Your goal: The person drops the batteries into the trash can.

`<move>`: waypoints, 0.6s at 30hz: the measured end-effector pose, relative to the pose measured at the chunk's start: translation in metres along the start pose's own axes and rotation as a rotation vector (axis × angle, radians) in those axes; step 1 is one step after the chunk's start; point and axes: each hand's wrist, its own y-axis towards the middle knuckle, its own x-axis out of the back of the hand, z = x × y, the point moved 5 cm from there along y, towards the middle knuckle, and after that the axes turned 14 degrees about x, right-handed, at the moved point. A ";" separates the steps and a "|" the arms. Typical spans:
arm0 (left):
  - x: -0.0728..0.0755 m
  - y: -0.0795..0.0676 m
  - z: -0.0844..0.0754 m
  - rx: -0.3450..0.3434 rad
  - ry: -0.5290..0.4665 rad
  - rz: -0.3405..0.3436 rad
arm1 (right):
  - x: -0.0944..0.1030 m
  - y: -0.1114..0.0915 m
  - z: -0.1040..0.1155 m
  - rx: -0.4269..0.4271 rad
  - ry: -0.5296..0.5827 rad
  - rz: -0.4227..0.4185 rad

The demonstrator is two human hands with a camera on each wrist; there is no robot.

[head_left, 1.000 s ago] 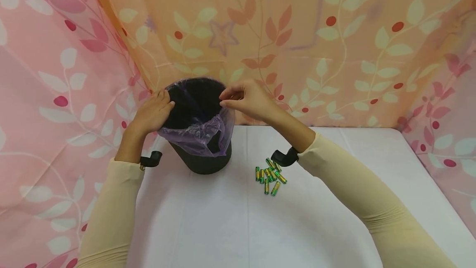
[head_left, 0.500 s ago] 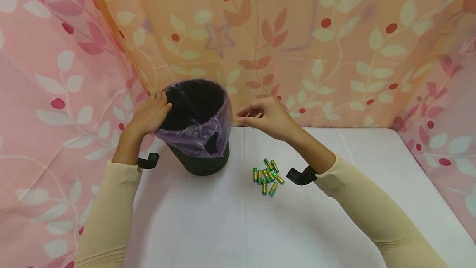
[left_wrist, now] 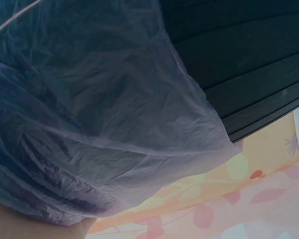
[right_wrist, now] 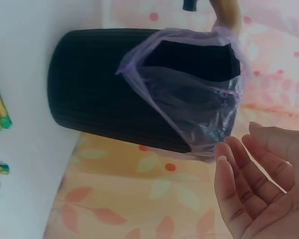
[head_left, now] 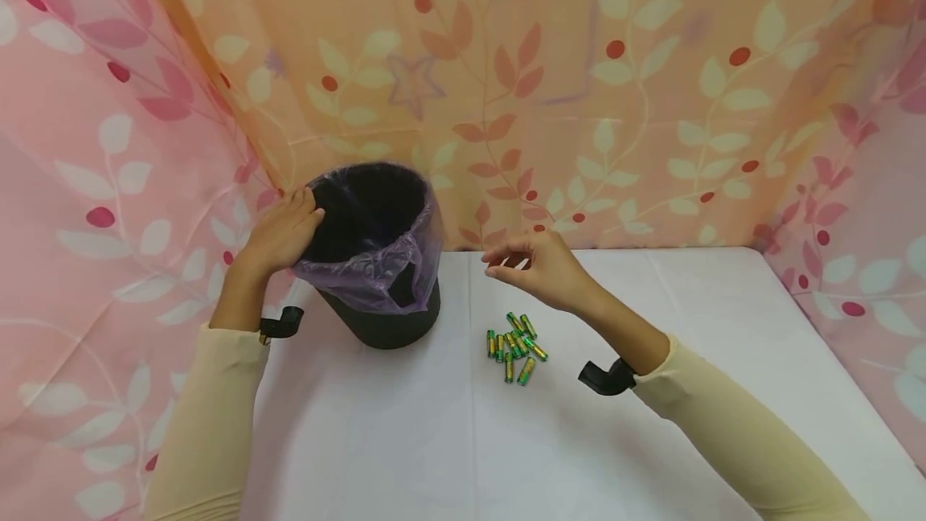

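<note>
A black trash can (head_left: 379,330) lined with a thin purple plastic bag (head_left: 362,273) stands left of centre. At its left rim my left hand (head_left: 278,233) holds the lined edge, its fingers and thumb at the opening. In the left wrist view the bag (left_wrist: 119,114) covers most of the picture, with only a bit of the hand showing at the lower corner. My right hand (head_left: 546,268) hovers right of the can, fingers loosely bent and nothing between them. Below it, several green and gold batteries (head_left: 515,346) lie in a loose group.
A white-covered table (head_left: 405,441) carries the can and batteries. A floral orange cloth (head_left: 550,87) hangs behind it, with pink floral cloth (head_left: 108,264) at the left side. A black wrist mount (head_left: 608,378) sits on the right wrist.
My right hand has come away from the can's right rim, moving right and down toward the batteries. The left hand stays at the left rim. The view has shifted slightly.
</note>
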 end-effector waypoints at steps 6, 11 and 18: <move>-0.001 -0.002 0.002 0.011 -0.012 0.007 | -0.012 -0.016 -0.008 -0.037 0.021 0.029; 0.000 -0.002 0.001 -0.001 -0.004 -0.007 | -0.023 -0.032 -0.018 -0.084 0.008 0.050; 0.001 -0.002 -0.001 0.000 0.006 -0.012 | -0.036 -0.050 -0.034 -0.136 0.023 0.050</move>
